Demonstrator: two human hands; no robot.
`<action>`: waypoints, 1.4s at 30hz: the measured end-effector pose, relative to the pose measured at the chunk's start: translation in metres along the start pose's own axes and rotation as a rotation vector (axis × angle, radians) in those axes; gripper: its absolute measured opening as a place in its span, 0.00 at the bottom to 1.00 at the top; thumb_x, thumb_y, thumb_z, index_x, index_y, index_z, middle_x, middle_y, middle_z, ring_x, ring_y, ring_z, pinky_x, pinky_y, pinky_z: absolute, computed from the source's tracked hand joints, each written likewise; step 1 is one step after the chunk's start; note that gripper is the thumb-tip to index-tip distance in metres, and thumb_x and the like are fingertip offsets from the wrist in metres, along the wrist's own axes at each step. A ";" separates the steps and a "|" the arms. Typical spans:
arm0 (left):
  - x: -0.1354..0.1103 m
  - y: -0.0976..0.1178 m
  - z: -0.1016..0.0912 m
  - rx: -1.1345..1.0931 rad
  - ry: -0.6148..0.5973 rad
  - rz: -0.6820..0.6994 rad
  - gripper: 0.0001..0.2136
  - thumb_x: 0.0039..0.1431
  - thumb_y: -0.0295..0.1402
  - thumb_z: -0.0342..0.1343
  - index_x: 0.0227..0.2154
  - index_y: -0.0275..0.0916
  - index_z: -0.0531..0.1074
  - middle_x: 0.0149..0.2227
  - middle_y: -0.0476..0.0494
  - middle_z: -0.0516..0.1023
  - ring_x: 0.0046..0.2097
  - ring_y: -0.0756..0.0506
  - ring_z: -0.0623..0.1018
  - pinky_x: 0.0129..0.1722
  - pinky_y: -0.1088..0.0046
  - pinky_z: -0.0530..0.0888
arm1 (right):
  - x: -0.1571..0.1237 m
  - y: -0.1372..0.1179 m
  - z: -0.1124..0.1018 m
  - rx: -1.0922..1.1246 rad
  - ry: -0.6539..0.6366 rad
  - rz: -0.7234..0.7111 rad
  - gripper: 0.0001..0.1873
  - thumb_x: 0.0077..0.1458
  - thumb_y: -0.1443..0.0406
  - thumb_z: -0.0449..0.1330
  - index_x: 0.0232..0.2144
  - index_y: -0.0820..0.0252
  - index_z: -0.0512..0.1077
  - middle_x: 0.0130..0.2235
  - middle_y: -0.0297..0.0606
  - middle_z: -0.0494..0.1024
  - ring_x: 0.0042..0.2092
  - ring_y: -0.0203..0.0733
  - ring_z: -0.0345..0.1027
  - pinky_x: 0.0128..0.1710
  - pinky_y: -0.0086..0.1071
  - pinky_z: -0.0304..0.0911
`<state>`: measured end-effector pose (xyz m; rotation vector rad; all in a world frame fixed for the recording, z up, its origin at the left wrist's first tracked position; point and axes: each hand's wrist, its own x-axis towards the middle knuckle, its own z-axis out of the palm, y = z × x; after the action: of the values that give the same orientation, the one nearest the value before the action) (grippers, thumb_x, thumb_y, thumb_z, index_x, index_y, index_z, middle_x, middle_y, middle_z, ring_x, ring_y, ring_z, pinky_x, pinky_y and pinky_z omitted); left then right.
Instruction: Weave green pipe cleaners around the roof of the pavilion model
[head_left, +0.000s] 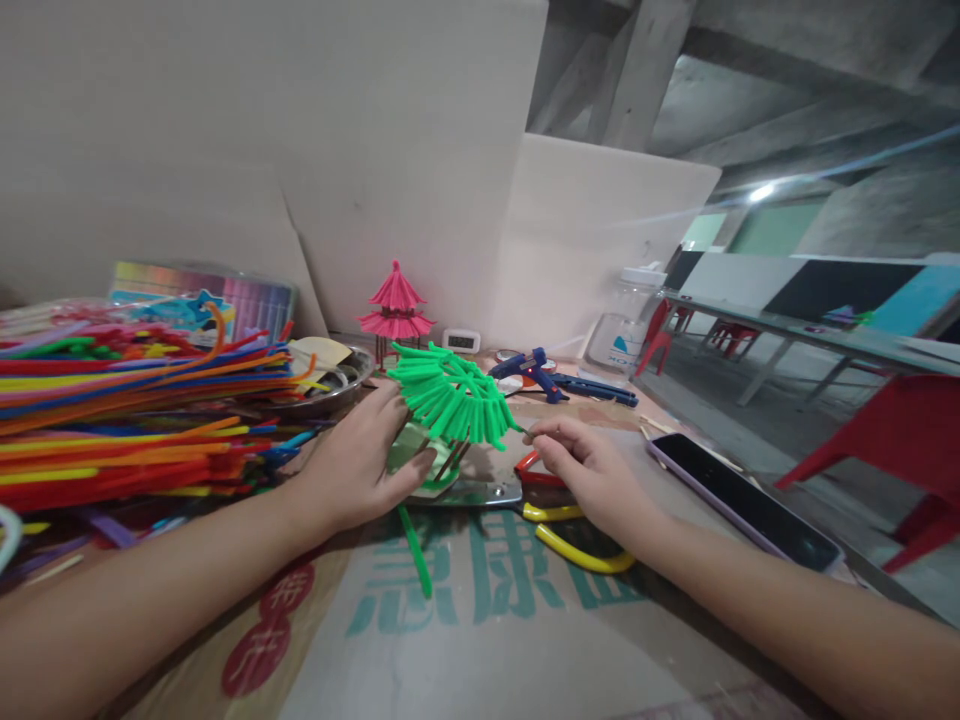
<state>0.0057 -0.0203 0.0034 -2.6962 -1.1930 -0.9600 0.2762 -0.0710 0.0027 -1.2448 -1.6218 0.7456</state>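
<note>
A green pipe-cleaner roof (454,400), fan-shaped and made of several short fuzzy pieces, stands on thin brown sticks over a green base. My left hand (360,462) is wrapped round the base of this green model from the left. My right hand (581,470) pinches a small piece at the roof's right edge with thumb and forefinger. A loose green pipe cleaner (415,550) lies on the cardboard (480,640) below. A finished pink pagoda model (395,305) stands behind.
A big heap of coloured pipe cleaners (127,410) fills the left. A blue glue gun (529,370), a clear jar (622,335), yellow-handled pliers (577,545) and a phone (742,500) lie to the right. A metal dish (337,385) sits behind my left hand. Red chairs (900,440) stand beyond the table's edge.
</note>
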 end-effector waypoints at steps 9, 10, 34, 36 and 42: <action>0.001 -0.001 0.001 0.003 0.005 0.025 0.22 0.63 0.47 0.45 0.47 0.33 0.70 0.51 0.28 0.72 0.58 0.29 0.71 0.59 0.47 0.69 | -0.002 -0.002 -0.001 0.023 0.000 0.065 0.15 0.59 0.53 0.57 0.37 0.58 0.72 0.27 0.31 0.70 0.29 0.38 0.68 0.26 0.29 0.67; 0.001 -0.001 0.001 -0.004 0.010 0.027 0.22 0.63 0.47 0.46 0.48 0.33 0.70 0.52 0.28 0.72 0.58 0.29 0.71 0.60 0.47 0.69 | -0.002 -0.002 0.000 0.038 -0.007 0.080 0.15 0.59 0.52 0.57 0.37 0.58 0.72 0.27 0.31 0.70 0.29 0.38 0.68 0.26 0.29 0.67; 0.000 -0.004 0.002 0.009 0.026 0.064 0.22 0.65 0.46 0.45 0.51 0.33 0.67 0.55 0.28 0.70 0.61 0.31 0.69 0.62 0.47 0.66 | 0.000 0.000 -0.001 -0.062 0.028 -0.031 0.12 0.60 0.56 0.57 0.33 0.57 0.72 0.30 0.35 0.77 0.34 0.42 0.74 0.34 0.32 0.66; 0.000 -0.004 0.002 0.007 0.024 0.054 0.22 0.64 0.46 0.45 0.49 0.33 0.68 0.53 0.28 0.71 0.59 0.30 0.70 0.61 0.47 0.67 | 0.000 0.000 -0.001 -0.052 0.029 -0.030 0.13 0.60 0.55 0.57 0.34 0.57 0.72 0.31 0.35 0.77 0.34 0.42 0.74 0.34 0.32 0.67; 0.001 -0.003 0.002 -0.019 0.014 0.016 0.22 0.62 0.47 0.47 0.48 0.35 0.70 0.53 0.29 0.72 0.58 0.30 0.71 0.61 0.47 0.68 | 0.000 0.000 -0.001 -0.014 0.015 0.007 0.14 0.59 0.53 0.57 0.36 0.57 0.72 0.30 0.34 0.75 0.32 0.41 0.71 0.30 0.31 0.65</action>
<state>0.0050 -0.0170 0.0013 -2.7048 -1.1646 -0.9913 0.2770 -0.0715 0.0028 -1.2642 -1.6142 0.7288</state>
